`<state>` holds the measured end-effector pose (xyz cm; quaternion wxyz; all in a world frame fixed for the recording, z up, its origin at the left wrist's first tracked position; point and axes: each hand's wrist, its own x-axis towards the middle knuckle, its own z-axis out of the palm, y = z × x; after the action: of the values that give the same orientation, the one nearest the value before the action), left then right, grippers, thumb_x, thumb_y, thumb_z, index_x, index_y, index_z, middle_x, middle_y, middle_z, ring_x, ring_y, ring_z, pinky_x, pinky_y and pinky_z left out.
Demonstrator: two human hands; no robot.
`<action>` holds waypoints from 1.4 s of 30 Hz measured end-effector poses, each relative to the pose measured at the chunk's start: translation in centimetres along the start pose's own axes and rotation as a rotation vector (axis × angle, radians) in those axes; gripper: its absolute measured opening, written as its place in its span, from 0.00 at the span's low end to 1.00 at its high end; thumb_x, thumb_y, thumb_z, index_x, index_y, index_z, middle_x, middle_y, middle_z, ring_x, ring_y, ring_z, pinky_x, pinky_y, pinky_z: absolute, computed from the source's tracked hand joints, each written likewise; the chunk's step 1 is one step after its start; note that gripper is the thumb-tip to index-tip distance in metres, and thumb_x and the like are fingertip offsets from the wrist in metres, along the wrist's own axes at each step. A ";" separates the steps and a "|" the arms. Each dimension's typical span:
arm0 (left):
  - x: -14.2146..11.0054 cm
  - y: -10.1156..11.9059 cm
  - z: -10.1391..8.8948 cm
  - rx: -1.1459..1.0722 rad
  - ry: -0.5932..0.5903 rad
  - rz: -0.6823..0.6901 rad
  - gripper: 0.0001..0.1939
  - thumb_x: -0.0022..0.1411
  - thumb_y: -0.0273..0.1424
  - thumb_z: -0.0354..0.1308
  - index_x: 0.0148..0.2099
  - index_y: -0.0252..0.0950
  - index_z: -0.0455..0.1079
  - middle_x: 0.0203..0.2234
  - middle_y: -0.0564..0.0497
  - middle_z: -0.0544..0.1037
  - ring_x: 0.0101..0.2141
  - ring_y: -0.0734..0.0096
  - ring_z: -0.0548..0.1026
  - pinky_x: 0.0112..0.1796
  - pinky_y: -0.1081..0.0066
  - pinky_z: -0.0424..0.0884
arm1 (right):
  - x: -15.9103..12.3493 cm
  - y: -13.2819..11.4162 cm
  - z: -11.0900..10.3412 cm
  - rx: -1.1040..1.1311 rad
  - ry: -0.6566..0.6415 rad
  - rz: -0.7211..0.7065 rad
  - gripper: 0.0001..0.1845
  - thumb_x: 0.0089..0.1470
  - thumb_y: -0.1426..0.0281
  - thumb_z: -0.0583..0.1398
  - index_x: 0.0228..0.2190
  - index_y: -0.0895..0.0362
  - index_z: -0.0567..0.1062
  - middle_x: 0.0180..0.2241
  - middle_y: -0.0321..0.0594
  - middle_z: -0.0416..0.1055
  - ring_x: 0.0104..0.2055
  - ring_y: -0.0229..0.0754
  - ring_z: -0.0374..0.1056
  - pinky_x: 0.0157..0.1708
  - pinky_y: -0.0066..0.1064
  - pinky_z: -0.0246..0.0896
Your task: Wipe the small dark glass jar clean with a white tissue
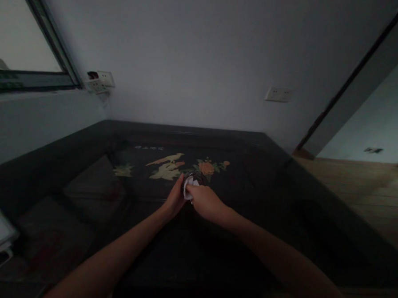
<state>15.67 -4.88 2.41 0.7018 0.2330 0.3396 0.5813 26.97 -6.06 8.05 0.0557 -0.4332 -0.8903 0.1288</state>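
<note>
Head view, widest first: a pale wall (190, 55) stands behind our dark desk (248, 227), whose top bears a bird-and-flower picture (167, 170). Over that picture's near edge, our left hand (174, 196) clasps the left side of a dark round object (202, 179), and our right hand (207, 203) comes in from the other side. Dim light and our own hands hide much of the object, so we cannot tell whether it touches the desk. Smallest is a white tissue (190, 181), pinched in our right fingers against the object. To wipe well, we should hold the left side steady, bunch the tissue so no bare fingertip drags, press lightly, and turn the object rather than twist our wrist.
</note>
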 end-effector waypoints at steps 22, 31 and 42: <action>0.3 0.0 -0.5 0.015 -0.003 -0.022 0.17 0.65 0.37 0.46 0.40 0.32 0.72 0.33 0.45 0.79 0.35 0.67 0.76 0.37 0.70 0.73 | 0.1 1.0 -0.4 -0.014 0.026 -0.051 0.15 0.51 0.80 0.51 0.36 0.61 0.74 0.35 0.48 0.76 0.36 0.45 0.72 0.35 0.31 0.61; 0.6 0.1 -0.5 -0.085 0.049 0.018 0.14 0.65 0.35 0.48 0.38 0.32 0.71 0.34 0.46 0.78 0.36 0.69 0.76 0.40 0.70 0.72 | 2.7 2.6 2.4 0.829 0.239 -0.060 0.22 0.40 0.85 0.48 0.33 0.60 0.74 0.32 0.39 0.75 0.36 0.39 0.69 0.40 0.28 0.60; 0.2 0.2 -0.3 -0.024 0.009 -0.007 0.17 0.65 0.37 0.46 0.39 0.32 0.73 0.34 0.46 0.79 0.37 0.67 0.76 0.38 0.72 0.72 | 0.3 1.7 -0.4 -0.074 -0.025 -0.201 0.15 0.52 0.81 0.52 0.39 0.60 0.72 0.40 0.49 0.75 0.39 0.45 0.71 0.36 0.31 0.61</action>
<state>15.36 -4.70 2.31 0.7048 0.2208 0.3368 0.5840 28.14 -4.76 7.99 0.0415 -0.3417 -0.9341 0.0951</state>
